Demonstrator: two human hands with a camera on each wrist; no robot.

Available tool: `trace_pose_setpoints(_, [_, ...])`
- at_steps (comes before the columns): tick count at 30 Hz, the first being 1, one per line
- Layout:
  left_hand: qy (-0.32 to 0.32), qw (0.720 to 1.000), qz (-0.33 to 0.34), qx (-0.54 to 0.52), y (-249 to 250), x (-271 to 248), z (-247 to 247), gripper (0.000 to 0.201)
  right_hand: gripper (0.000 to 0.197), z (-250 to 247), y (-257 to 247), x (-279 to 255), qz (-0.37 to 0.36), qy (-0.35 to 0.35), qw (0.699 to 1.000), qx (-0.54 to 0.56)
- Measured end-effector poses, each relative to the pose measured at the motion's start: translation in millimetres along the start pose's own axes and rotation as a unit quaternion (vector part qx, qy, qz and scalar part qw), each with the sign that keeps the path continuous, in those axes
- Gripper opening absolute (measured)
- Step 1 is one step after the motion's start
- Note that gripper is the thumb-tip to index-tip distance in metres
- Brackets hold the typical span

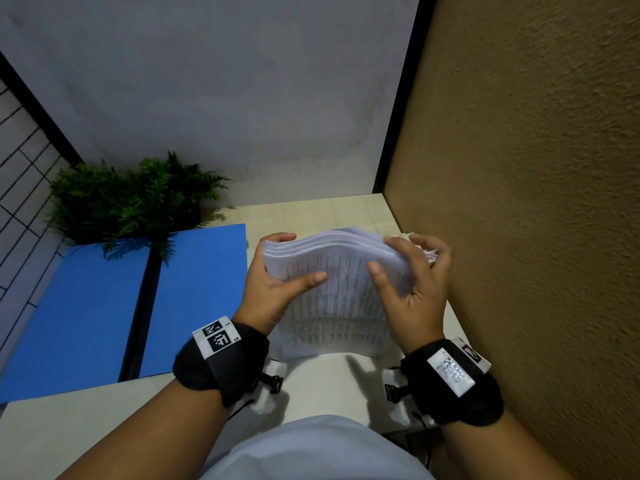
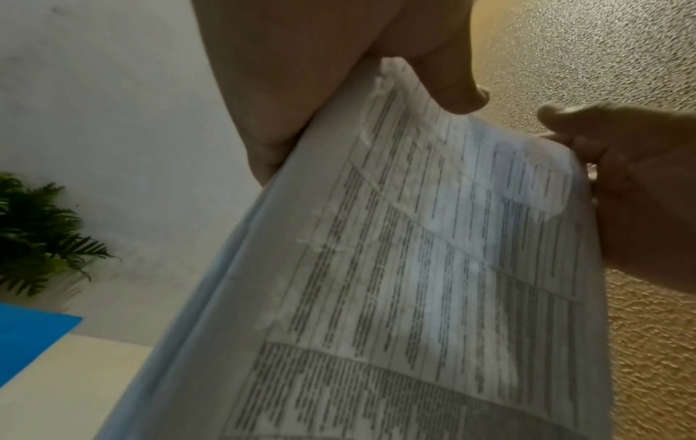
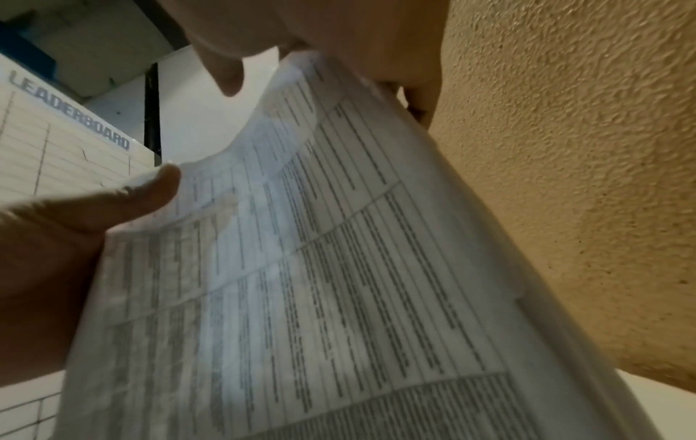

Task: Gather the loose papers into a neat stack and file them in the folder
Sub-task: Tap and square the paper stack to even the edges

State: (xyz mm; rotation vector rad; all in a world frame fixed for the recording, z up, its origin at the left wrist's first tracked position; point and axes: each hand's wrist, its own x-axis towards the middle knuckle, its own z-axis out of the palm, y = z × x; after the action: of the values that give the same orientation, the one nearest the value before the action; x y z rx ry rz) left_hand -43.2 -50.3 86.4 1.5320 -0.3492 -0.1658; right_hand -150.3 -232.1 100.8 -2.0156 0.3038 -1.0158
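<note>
White printed papers (image 1: pixel 332 292), bowed, upright

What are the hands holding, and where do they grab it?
Both grip the stack of papers: the left hand holds its left edge, the right hand its right edge, both near the top.

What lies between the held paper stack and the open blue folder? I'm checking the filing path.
In the head view, only a bare strip of cream tabletop separates the paper stack from the blue folder.
</note>
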Motion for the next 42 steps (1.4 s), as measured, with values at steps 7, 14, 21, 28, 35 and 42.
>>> trace_pose_setpoints(7, [-0.007, 1.0, -0.015, -0.013, -1, 1, 3, 0.077, 0.039, 3, -4, 7, 0.041, 0.0, 0.999, -0.013])
trace_pose_setpoints(14, [-0.013, 0.998, -0.053, -0.021, -4, 9, 4, 0.083, 0.063, -2, -7, 16, 0.061, -0.041, 0.996, 0.043])
trace_pose_setpoints(21, [-0.017, 0.992, -0.122, -0.028, -10, 14, 11, 0.045, 0.061, -2, 34, 19, 0.357, -0.13, 0.898, 0.22])
trace_pose_setpoints(28, [0.026, 0.997, -0.062, -0.026, 13, 32, 18, 0.038, 0.041, 4, 19, 39, 0.3, -0.039, 0.928, 0.218])
trace_pose_setpoints(35, [0.115, 0.993, 0.011, -0.011, 22, 25, 27, 0.056, 0.076, 3, 0, 35, 0.119, 0.041, 0.987, 0.096])
trace_pose_setpoints(42, [0.192, 0.98, -0.014, -0.058, 28, 35, 30, 0.015, 0.038, 9, 5, 25, 0.067, 0.031, 0.997, 0.021])
